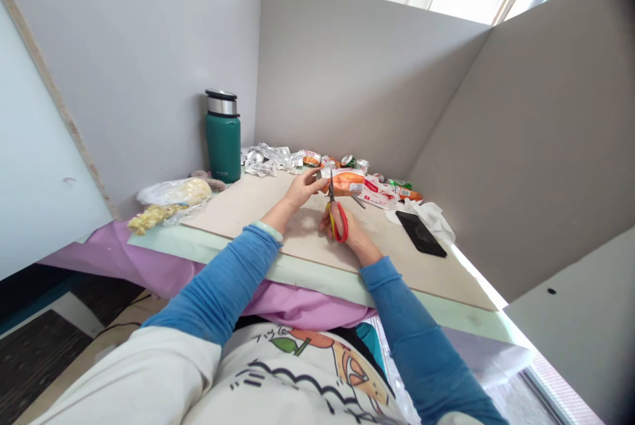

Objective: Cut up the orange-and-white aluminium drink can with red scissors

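Red scissors (337, 216) gripped by right hand (348, 232); left hand (300, 191) pinches orange packet (348, 182) (far edge of worktop (270, 210)). Blades so close may nick fingers (316, 180).

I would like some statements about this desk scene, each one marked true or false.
1. The right hand holds scissors. True.
2. The left hand holds the flask. False: it holds an orange packet; the flask stands apart, at the back left.
3. The phone lies to the right of both hands. True.
4. The flask is open. False: its lid is on.
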`<state>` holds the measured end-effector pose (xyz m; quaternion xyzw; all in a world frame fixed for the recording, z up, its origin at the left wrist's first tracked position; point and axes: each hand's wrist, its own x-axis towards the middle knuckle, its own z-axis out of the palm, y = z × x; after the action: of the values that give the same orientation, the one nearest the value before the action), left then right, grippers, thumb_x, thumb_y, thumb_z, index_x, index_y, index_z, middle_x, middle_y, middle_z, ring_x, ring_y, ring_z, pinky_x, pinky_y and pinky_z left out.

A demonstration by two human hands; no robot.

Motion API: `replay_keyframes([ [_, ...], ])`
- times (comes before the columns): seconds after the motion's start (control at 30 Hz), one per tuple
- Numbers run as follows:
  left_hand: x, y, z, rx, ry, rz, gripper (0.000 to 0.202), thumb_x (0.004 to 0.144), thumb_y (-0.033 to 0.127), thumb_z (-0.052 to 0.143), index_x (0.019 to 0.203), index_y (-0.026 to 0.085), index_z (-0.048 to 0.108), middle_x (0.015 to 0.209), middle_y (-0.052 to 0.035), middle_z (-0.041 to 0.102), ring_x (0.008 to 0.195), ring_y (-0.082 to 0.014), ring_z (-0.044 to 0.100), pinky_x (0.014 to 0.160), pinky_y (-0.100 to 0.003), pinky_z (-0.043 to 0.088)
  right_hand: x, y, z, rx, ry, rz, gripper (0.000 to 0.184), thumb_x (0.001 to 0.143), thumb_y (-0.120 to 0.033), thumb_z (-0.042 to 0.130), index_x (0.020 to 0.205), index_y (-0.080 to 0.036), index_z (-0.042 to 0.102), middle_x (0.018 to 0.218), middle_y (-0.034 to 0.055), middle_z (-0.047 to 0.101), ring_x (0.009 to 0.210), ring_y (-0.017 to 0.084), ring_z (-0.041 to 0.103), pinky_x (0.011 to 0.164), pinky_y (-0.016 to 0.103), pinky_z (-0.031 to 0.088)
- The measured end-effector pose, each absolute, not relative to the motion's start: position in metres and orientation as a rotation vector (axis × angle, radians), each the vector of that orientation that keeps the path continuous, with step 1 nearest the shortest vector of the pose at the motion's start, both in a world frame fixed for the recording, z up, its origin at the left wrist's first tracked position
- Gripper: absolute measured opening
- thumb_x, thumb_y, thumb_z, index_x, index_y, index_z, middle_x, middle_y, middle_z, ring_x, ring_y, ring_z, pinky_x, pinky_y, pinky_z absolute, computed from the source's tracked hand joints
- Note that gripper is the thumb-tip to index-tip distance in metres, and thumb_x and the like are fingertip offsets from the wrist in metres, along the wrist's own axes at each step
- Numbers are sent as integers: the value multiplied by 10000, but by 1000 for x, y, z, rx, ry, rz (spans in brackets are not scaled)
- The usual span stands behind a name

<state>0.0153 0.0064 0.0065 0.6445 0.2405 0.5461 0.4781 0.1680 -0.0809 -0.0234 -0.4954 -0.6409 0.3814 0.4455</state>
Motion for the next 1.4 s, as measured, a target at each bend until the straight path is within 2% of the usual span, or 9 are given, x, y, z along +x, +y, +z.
replay_keyframes([
  [0.17, 14, 4, 8, 1566, 596, 1324, 650, 776, 465, 781, 1320, 143, 630, 1082, -100, 730, 943, -201, 664, 773, -300, 511, 168, -83, -22, -1214, -1610, 959, 504, 1031, -631, 343, 814, -220, 538, 653, 41, 674, 424, 126, 515, 443, 281, 393],
  [0.33, 15, 4, 8, 1577, 586, 1303, 672, 759, 508, 786, 1296, 135, 627, 1069, -109, 730, 973, -225, 677, 787, -324, 509, 164, -87, -16, -1236, -1598, 971, 514, 1060, -592, 280, 812, -220, 535, 636, 42, 663, 424, 129, 509, 449, 287, 390],
  [0.5, 17, 5, 6, 1601, 587, 1329, 650, 762, 482, 799, 1272, 119, 624, 1014, -100, 732, 945, -221, 683, 759, -307, 515, 162, -85, -17, -1339, -1542, 907, 536, 1018, -663, 357, 764, -227, 537, 620, 39, 648, 425, 129, 499, 445, 290, 413],
  [0.67, 20, 5, 5, 1610, 580, 1342, 604, 758, 473, 816, 1213, 117, 642, 1005, -101, 740, 913, -216, 693, 786, -317, 532, 165, -81, -22, -1317, -1541, 882, 557, 991, -703, 369, 757, -231, 549, 612, 41, 653, 419, 137, 527, 434, 296, 423],
  [0.9, 20, 6, 5, 1619, 585, 1336, 580, 764, 463, 826, 1189, 113, 647, 975, -101, 732, 925, -227, 698, 795, -331, 537, 160, -90, -14, -1386, -1467, 854, 548, 924, -747, 483, 716, -244, 550, 531, 12, 604, 418, 143, 532, 416, 282, 421],
  [1.07, 20, 4, 7, 1586, 617, 1311, 562, 776, 404, 811, 1221, 102, 644, 1042, -120, 740, 941, -219, 697, 793, -317, 532, 161, -94, -13, -1377, -1507, 805, 550, 943, -734, 462, 723, -239, 559, 508, 6, 605, 430, 145, 556, 448, 268, 441],
  [1.4, 22, 12, 0, 1663, 643, 1411, 522, 763, 425, 817, 1154, 122, 652, 969, -78, 733, 887, -195, 690, 796, -305, 514, 164, -91, -18, -1362, -1547, 728, 528, 964, -711, 451, 744, -244, 562, 517, 16, 611, 434, 169, 571, 464, 298, 464],
])
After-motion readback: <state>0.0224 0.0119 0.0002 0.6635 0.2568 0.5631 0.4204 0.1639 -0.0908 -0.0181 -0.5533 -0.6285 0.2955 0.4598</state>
